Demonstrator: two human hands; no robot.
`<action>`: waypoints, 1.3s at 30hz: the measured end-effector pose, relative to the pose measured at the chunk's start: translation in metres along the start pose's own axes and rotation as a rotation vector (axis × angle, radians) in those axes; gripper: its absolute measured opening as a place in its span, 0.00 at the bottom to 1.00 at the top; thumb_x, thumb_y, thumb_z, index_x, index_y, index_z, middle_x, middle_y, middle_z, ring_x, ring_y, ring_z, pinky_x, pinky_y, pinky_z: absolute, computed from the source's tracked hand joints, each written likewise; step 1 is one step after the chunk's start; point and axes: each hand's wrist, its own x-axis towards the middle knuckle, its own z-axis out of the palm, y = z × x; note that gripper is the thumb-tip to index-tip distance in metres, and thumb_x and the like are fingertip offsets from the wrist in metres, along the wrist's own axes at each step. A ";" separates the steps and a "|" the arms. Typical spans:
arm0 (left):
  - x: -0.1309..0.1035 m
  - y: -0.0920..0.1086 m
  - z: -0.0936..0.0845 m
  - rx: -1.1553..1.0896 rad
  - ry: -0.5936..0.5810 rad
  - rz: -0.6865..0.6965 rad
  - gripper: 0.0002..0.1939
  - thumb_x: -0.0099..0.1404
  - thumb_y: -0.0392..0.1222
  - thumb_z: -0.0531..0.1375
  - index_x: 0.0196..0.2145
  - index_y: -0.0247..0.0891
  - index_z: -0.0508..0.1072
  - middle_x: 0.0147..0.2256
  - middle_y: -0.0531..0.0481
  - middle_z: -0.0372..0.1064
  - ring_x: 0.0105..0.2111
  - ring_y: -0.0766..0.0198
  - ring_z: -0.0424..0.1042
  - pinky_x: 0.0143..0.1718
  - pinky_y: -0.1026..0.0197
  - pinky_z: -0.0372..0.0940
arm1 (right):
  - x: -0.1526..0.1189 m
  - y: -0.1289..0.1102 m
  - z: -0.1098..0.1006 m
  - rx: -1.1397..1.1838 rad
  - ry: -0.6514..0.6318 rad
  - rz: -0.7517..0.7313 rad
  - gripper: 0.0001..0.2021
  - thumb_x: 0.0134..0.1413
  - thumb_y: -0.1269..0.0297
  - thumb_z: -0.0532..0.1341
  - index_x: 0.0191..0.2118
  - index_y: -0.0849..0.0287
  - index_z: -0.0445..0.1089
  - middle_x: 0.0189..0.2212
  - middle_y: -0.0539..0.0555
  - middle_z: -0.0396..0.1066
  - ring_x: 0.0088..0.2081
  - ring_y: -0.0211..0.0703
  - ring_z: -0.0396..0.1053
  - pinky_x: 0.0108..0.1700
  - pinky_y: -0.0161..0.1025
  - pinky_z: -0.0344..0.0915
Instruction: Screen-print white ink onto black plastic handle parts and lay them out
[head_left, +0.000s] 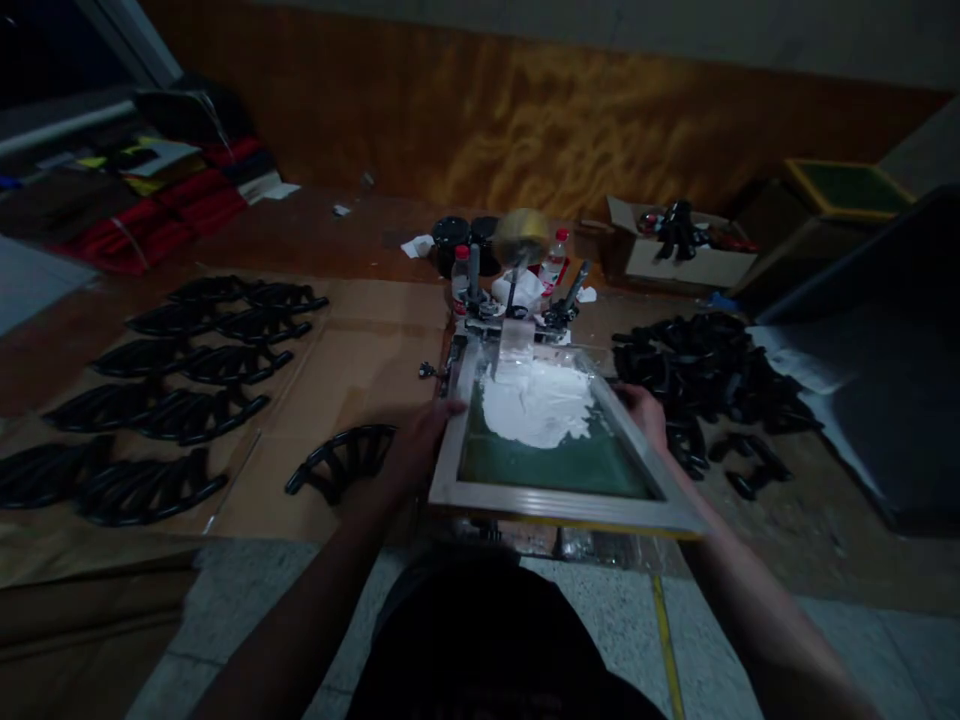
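A printing screen (555, 503) with a pale metal frame and green mesh is tilted up in front of me. A thick spread of white ink (536, 405) lies over its upper half. My left hand (429, 432) is closed at the frame's left side, its thumb by the edge. On the other side my right hand (645, 412) has its fingers curled in near the frame's right edge. What either hand holds is hidden by the screen and too dark to make out. Behind the screen stands a hinge clamp (517, 325), close to a pale squeegee (516, 345) resting in the ink.
Black curved, ribbed parts (187, 400) lie in rows on cardboard at left; one such part (341, 460) is beside my left arm. A heap of black parts (705, 370) is at right. Bottles (553, 262), an open box (686, 262) and red stacks (161, 220) stand behind.
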 end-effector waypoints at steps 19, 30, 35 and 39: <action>-0.009 -0.105 0.040 0.010 -0.058 -0.209 0.28 0.66 0.46 0.55 0.62 0.36 0.64 0.59 0.40 0.67 0.56 0.53 0.69 0.60 0.50 0.62 | -0.015 -0.099 0.016 -0.159 -0.833 -0.665 0.15 0.51 0.76 0.58 0.44 0.56 0.74 0.42 0.55 0.75 0.45 0.45 0.71 0.42 0.36 0.62; -0.012 -0.095 0.038 -0.025 -0.046 -0.249 0.30 0.64 0.51 0.57 0.60 0.34 0.65 0.52 0.38 0.73 0.50 0.51 0.74 0.52 0.51 0.68 | -0.034 -0.097 0.029 -0.093 -0.685 -0.537 0.20 0.55 0.73 0.57 0.54 0.56 0.71 0.47 0.56 0.74 0.46 0.46 0.72 0.44 0.37 0.66; -0.013 -0.064 0.023 0.042 -0.058 -0.194 0.31 0.65 0.51 0.55 0.62 0.35 0.64 0.53 0.41 0.72 0.51 0.52 0.72 0.52 0.52 0.68 | 0.043 -0.120 0.022 -0.168 -0.459 -0.310 0.28 0.60 0.61 0.59 0.66 0.49 0.59 0.51 0.56 0.73 0.47 0.51 0.72 0.45 0.40 0.66; -0.007 -0.020 0.010 0.057 0.040 -0.153 0.25 0.70 0.53 0.46 0.49 0.37 0.75 0.45 0.45 0.76 0.46 0.55 0.73 0.48 0.53 0.69 | 0.086 -0.080 -0.011 -0.120 -0.175 -0.158 0.25 0.61 0.54 0.58 0.63 0.53 0.65 0.47 0.59 0.74 0.42 0.51 0.73 0.44 0.43 0.66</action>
